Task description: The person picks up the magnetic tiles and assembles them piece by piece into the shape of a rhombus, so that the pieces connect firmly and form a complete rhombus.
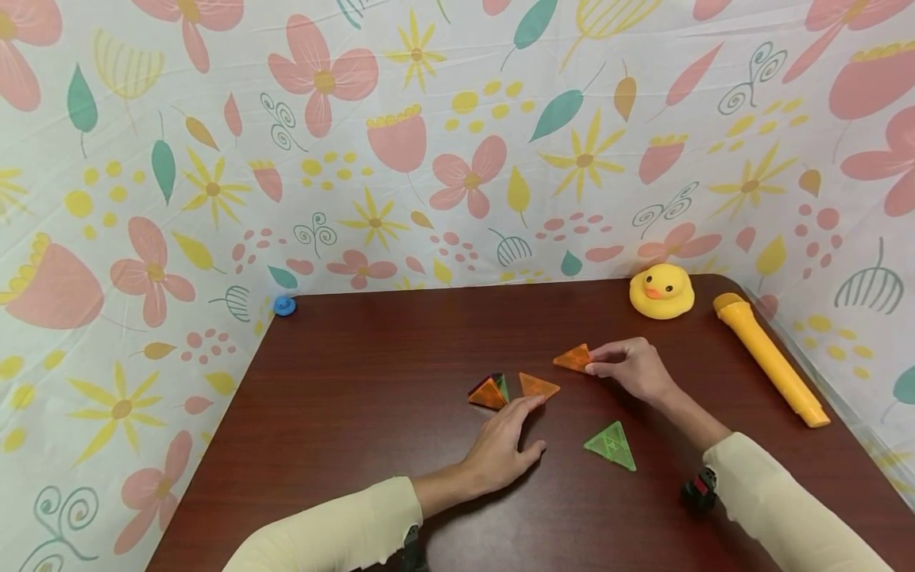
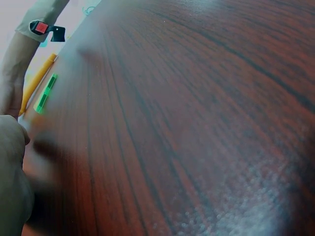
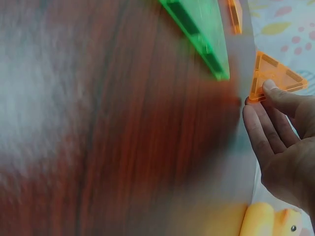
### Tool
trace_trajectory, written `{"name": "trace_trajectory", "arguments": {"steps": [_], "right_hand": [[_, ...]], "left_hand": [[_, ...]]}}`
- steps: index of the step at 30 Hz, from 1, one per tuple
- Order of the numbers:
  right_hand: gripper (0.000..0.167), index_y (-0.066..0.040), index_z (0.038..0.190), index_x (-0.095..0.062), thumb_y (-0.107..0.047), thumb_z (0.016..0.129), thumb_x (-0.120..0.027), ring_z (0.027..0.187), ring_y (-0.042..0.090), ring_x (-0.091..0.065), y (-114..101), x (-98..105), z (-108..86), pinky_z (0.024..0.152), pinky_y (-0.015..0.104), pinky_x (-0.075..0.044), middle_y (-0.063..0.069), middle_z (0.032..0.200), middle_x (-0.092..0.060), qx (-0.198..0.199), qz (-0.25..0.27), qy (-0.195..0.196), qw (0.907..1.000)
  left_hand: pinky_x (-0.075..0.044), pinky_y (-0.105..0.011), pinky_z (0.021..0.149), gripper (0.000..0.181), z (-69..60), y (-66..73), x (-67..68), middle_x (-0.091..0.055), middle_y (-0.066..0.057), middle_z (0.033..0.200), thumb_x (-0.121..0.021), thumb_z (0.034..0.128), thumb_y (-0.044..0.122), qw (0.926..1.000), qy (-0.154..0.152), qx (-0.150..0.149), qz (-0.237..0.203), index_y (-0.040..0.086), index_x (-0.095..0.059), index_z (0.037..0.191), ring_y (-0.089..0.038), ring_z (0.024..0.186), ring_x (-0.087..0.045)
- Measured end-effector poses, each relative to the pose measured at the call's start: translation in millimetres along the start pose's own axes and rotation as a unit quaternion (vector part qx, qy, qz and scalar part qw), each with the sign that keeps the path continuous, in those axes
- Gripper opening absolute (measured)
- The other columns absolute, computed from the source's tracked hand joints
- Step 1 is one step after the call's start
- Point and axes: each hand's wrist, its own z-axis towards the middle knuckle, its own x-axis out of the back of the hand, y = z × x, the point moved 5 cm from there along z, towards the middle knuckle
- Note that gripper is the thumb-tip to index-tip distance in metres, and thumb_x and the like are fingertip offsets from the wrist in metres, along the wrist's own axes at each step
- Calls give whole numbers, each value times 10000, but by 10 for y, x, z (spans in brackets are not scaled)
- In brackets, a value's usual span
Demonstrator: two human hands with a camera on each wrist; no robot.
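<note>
My right hand (image 1: pixel 635 370) pinches a translucent orange triangular tile (image 1: pixel 574 358) by one corner; in the right wrist view the thumb lies on the tile's face (image 3: pixel 275 73). My left hand (image 1: pixel 500 449) is low over the table, fingertips at the near edge of a second orange triangular tile (image 1: pixel 538 386), thumb spread away. Whether they touch that tile is hard to tell. Just left of it stands a small cluster of joined triangular tiles (image 1: pixel 489 392), orange in front with green behind. A green triangular tile (image 1: pixel 612 446) lies between the two forearms.
On the dark wooden table (image 1: pixel 343 461), a yellow rubber duck (image 1: pixel 661 291) sits at the back right. A yellow toy microphone (image 1: pixel 772 359) lies along the right edge. A small blue duck (image 1: pixel 284 306) is at the back left corner. Flowered cloth (image 1: pixel 443 95) hangs behind.
</note>
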Motion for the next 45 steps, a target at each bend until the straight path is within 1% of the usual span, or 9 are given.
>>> {"name": "trace_trajectory", "arguments": {"steps": [3, 8, 14, 17, 23, 26, 33, 42, 45], "right_hand": [[123, -33, 1010, -845, -69, 895, -866, 864, 149, -705, -62, -54, -11, 653, 275, -598, 106, 967, -798, 55, 62, 15, 10000], [109, -37, 999, -846, -45, 892, -863, 833, 150, -720, -147, -147, -31, 651, 281, -602, 90, 931, -800, 205, 238, -9, 9995], [122, -22, 1019, -837, -37, 899, -854, 753, 263, -760, -211, -254, -73, 651, 356, -627, 93, 909, -797, 147, 519, -113, 9985], [119, -23, 1017, -836, -39, 900, -853, 748, 287, -763, -252, -290, -91, 653, 372, -631, 91, 903, -796, 147, 505, -111, 9986], [127, 0, 1008, -831, -33, 889, -861, 750, 300, -767, -330, -357, -103, 643, 377, -631, 111, 912, -797, 274, 557, -103, 9980], [126, -2, 1007, -833, -35, 889, -862, 758, 292, -771, -355, -395, -98, 640, 358, -630, 114, 919, -798, 336, 559, -94, 9978], [112, -32, 976, -844, -24, 869, -877, 758, 185, -761, -396, -478, -69, 626, 240, -596, 90, 907, -800, 536, 272, 37, 9982], [110, -71, 943, -846, -22, 854, -889, 746, 147, -738, -464, -549, -85, 651, 235, -580, 31, 869, -797, 841, -272, 170, 9959], [111, -75, 941, -844, -23, 854, -889, 740, 141, -730, -462, -556, -93, 656, 238, -578, 24, 868, -794, 879, -404, 207, 9951]], "left_hand": [[-496, -377, 1095, 697, 2, 1, 0, -550, -34, 1535, -784, 976, 188, 10000, -35, 47, -12, 104, -459, 1587, -147, 1410, -521], [-497, -382, 1095, 699, 1, 1, 1, -547, -32, 1537, -784, 977, 187, 9999, -54, 86, -41, 109, -456, 1590, -147, 1415, -515], [-502, -387, 1088, 703, -2, 0, 0, -550, -29, 1533, -787, 974, 188, 9999, -60, 119, -57, 114, -457, 1590, -145, 1413, -515], [-503, -389, 1087, 700, -3, 1, 0, -549, -31, 1534, -785, 977, 190, 9999, -64, 114, -63, 112, -457, 1590, -144, 1412, -517], [-500, -389, 1090, 695, 2, 0, 0, -548, -34, 1537, -781, 979, 192, 10000, -40, 54, -25, 107, -458, 1589, -145, 1411, -517], [-495, -385, 1095, 690, 3, -3, -2, -549, -34, 1537, -783, 977, 194, 10000, -19, 36, 14, 101, -465, 1582, -146, 1410, -518], [-493, -387, 1101, 687, 2, -8, -12, -543, -39, 1542, -781, 980, 193, 10000, -35, 15, -12, 85, -465, 1580, -155, 1415, -515], [-494, -390, 1100, 690, 2, -4, -8, -542, -42, 1541, -786, 977, 181, 10000, -61, 47, -25, 77, -464, 1579, -156, 1417, -513], [-490, -387, 1104, 686, 3, -3, -9, -548, -38, 1536, -787, 975, 185, 10000, -63, 45, 6, 86, -470, 1576, -152, 1414, -516]]}}
